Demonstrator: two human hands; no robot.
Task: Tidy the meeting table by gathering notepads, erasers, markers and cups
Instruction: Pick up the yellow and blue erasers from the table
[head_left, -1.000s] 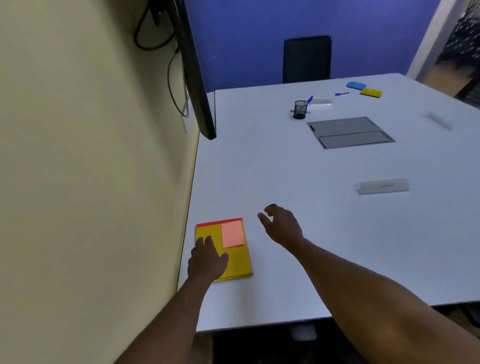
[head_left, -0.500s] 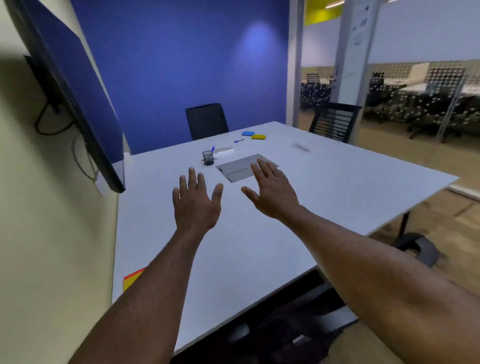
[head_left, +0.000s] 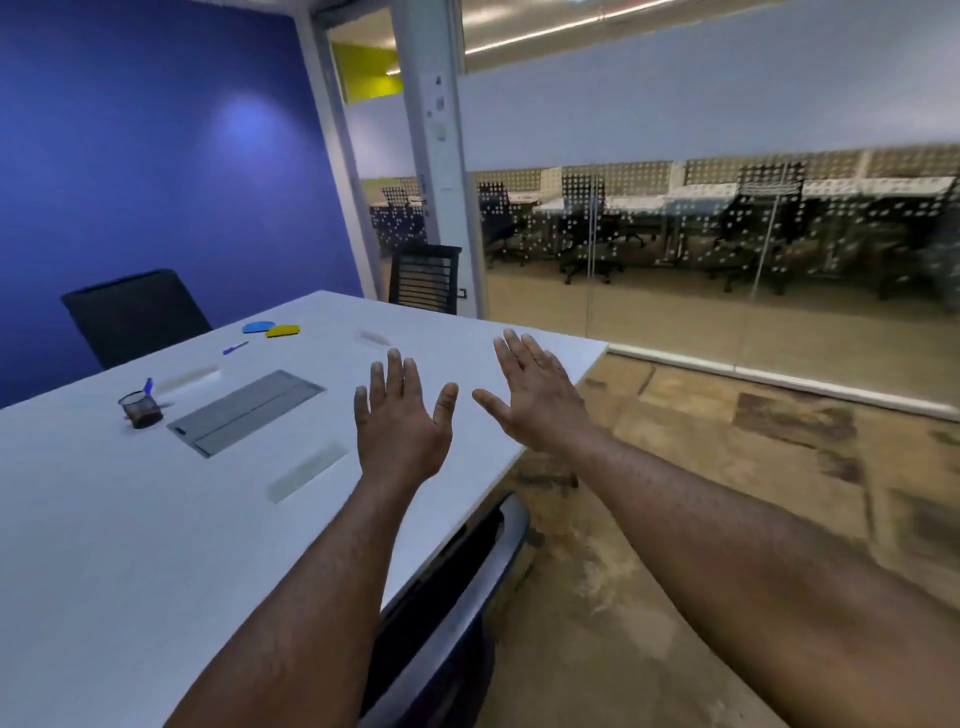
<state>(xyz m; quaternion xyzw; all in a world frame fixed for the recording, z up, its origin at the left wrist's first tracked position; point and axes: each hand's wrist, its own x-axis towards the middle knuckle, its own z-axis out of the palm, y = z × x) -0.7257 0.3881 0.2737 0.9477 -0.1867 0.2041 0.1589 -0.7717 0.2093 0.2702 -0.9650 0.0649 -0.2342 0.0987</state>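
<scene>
- Left hand (head_left: 400, 431) raised above the white worktop (head_left: 104, 545), back of hand to camera, fingers spread wide; grip empty, nothing held.
- Right hand (head_left: 535, 400) raised beside it over the worktop's right edge, fingers splayed; grip empty too.
- Hands near each other, not touching.
- Black mesh pen cup (head_left: 140, 410) on the worktop's left part, blue marker (head_left: 148, 385) sticking out of it.
- Second blue marker (head_left: 235, 348) lying loose farther back.
- Blue eraser (head_left: 258, 327) and yellow eraser (head_left: 283, 330) just beside each other near the far edge; can't tell if they touch.
- Grey cable hatch (head_left: 247, 410) set into the worktop's middle, right of the cup.
- Pale, blurred flat pieces at several spots on the worktop; can't tell what they are.
- Black chair (head_left: 132, 317) at the far end by the blue wall (head_left: 156, 156); another chair (head_left: 423, 278) by the glass partition (head_left: 727, 234).
- All task items well apart from both hands.
</scene>
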